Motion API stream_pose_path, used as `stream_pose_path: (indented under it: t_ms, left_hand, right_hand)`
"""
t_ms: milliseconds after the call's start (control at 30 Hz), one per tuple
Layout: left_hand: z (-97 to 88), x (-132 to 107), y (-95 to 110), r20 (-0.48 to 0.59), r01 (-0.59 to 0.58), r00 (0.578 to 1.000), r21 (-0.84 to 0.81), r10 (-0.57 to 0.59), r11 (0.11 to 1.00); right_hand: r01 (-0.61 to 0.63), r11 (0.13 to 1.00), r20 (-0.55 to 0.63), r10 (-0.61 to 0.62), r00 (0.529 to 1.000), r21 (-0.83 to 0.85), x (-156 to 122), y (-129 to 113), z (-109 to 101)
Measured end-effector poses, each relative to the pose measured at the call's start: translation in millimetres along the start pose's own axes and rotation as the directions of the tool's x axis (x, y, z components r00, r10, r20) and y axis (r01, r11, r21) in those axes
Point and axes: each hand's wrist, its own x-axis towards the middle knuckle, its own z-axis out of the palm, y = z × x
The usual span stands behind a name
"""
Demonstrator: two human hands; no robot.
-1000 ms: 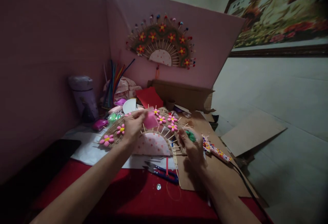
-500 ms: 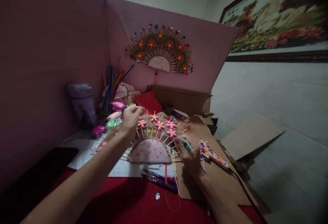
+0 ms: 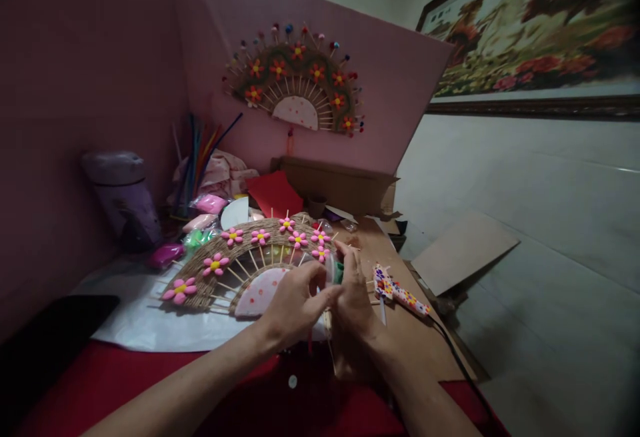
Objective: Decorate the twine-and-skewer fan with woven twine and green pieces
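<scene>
A clear, pale-rimmed thing with green in it [image 3: 338, 271] is in my right hand [image 3: 356, 290], whose fingers curl round it; its kind is hard to tell. My left hand [image 3: 303, 297] has come against it from the left, thumb and fingers bent together. What the left fingertips grip is hidden. Just behind both hands lies a half-round fan [image 3: 200, 277] of twine and thin sticks, with several pink clay flowers [image 3: 215, 264] along its band. The dotted half-disc [image 3: 257, 292] at its base is partly covered by my left hand.
A flower-patterned glue gun [image 3: 400, 290] lies on cardboard [image 3: 415, 337] at the right, its cord running forward. Bright clay packets [image 3: 200, 238], a white half-disc [image 3: 234, 213] and a purple bottle [image 3: 123, 200] stand left. A finished-looking fan [image 3: 297, 83] hangs on the pink board.
My left hand has moved from the fan's top edge down and right to meet my right hand. The white half-disc and left flowers are uncovered; the scissors are now hidden. The view has shifted.
</scene>
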Motion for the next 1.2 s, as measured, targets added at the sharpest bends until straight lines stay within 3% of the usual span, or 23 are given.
stream_pose_path:
  t_ms: [167,267,400,500,633,733,867,1067,1200]
  left_hand:
    - [-5.1,-2.8,-17.3,-0.152,0.094,0.982,-0.139,-0.115,0.986]
    - [-13.9,-2.4,-25.5,-0.276,0.004,0.961,-0.061,-0.021,0.998]
    - [-15.8,-4.3,-30.1,-0.301,-0.085,0.951,-0.045,0.068,0.995]
    - [-8.7,-7.9,-29.7,-0.327,-0.059,0.944,-0.087,0.027,0.994]
    - [1.7,-11.9,-28.5,-0.391,0.026,0.909,-0.287,-0.142,0.957]
    - [5.3,-14.8,-28.1,-0.297,0.093,0.926,-0.421,-0.234,0.902]
    - [5.6,-17.5,-27.0,-0.106,0.135,0.973,-0.463,-0.206,0.876]
    - [4.4,-13.0,-29.8,0.001,0.158,0.982,-0.541,-0.187,0.826]
    - [3.5,-11.3,-32.7,0.01,0.136,0.987,-0.588,-0.162,0.797]
  right_hand:
    - [0.085,0.996,0.107,-0.085,0.991,0.011,-0.6,-7.3,-3.4]
    - [0.023,0.993,0.175,-0.044,0.984,0.117,-1.7,-9.8,-5.9]
    - [-0.095,0.972,0.243,0.042,0.969,0.214,-2.5,-9.2,-7.0]
    - [-0.037,0.969,0.23,-0.021,0.973,0.244,-2.5,-8.6,-8.6]
    - [0.065,0.975,0.116,-0.091,0.989,0.21,-3.0,-7.7,-10.1]
    - [0.198,0.969,0.062,-0.209,0.976,0.15,-3.5,-5.6,-8.1]
    - [0.351,0.936,0.064,-0.349,0.935,-0.025,-4.1,-1.5,-4.5]
    - [0.392,0.91,0.03,-0.392,0.919,-0.137,-5.1,1.6,-3.9]
    - [0.4,0.907,0.031,-0.399,0.916,-0.131,-6.1,1.7,-3.5]
